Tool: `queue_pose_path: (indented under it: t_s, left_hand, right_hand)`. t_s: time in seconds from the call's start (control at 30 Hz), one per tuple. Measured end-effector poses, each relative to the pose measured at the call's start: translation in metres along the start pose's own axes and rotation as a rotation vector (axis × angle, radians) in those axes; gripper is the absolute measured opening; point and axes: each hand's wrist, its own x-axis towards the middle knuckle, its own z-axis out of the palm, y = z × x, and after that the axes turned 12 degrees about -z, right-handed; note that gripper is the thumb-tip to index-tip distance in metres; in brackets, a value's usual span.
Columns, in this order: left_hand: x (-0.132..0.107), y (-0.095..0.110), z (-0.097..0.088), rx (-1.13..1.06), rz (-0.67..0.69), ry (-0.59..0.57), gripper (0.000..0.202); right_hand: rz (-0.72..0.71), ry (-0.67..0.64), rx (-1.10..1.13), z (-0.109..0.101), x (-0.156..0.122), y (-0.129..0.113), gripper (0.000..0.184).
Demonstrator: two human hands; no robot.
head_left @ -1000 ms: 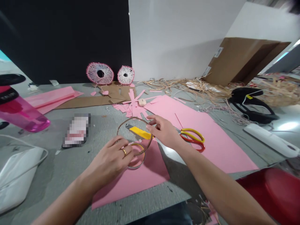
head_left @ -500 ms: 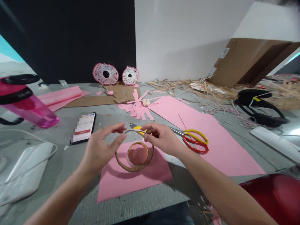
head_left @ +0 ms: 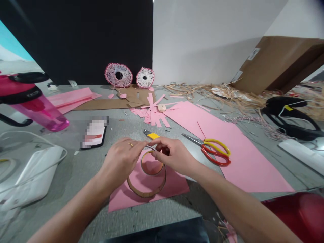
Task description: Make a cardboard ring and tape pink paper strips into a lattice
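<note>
My left hand [head_left: 121,160], with a gold-coloured ring on one finger, is closed at the far side of a thin brown cardboard ring [head_left: 148,194]. Opposite it, my right hand [head_left: 174,156] pinches the same far stretch, fingertips close to the left hand's. The cardboard ring tilts over a pink paper sheet [head_left: 121,199]. Inside its outline is a roll of tape [head_left: 145,171], resting on that sheet. A yellow utility knife [head_left: 153,135] lies just beyond my fingers, partly covered by the right hand. Scissors [head_left: 215,152] with red and yellow handles lie to the right.
A large pink sheet [head_left: 248,162] spreads to the right, under the scissors. Left are a phone [head_left: 95,135], a pink bottle [head_left: 48,113] and a white device [head_left: 40,175] with a cable. Cut pink strips [head_left: 152,113], string-wound rings [head_left: 118,75] and raffia [head_left: 202,91] are behind.
My left hand has moved right and closed on the cardboard ring's far edge, where it was open beside it. The ring's near edge appears lower. The view has shifted slightly.
</note>
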Motion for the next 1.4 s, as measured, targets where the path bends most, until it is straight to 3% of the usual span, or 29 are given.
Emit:
queue_pose_path:
  t_s: [0.27, 0.5, 0.63, 0.8, 0.93, 1.17, 1.4]
  left_hand:
    - [0.0, 0.0, -0.002, -0.005, -0.073, 0.029, 0.026]
    - [-0.002, -0.001, 0.001, 0.048, -0.027, 0.059, 0.027]
    - [-0.002, 0.002, -0.001, 0.008, -0.162, 0.034, 0.028]
    - [0.002, 0.001, -0.011, -0.21, -0.511, -0.048, 0.037]
    - [0.004, -0.005, -0.014, -0.322, -0.679, -0.082, 0.042]
    - [0.01, -0.012, -0.008, -1.044, -0.959, -0.252, 0.034]
    - [0.009, -0.002, 0.006, -1.475, -1.184, -0.388, 0.04]
  right_hand:
    - [0.027, 0.03, 0.064, -0.003, 0.001, 0.001, 0.027]
    - [0.052, 0.009, 0.099, -0.001, 0.0, 0.004, 0.028]
    - [0.042, 0.041, 0.106, -0.003, 0.002, 0.003, 0.027]
    - [0.05, 0.128, 0.122, -0.016, 0.008, 0.006, 0.024]
    - [0.081, 0.151, 0.189, -0.024, 0.01, 0.009, 0.028]
    - [0.112, 0.191, 0.299, -0.025, 0.01, 0.01, 0.028]
    - [0.111, 0.163, 0.342, -0.021, 0.009, 0.015, 0.029]
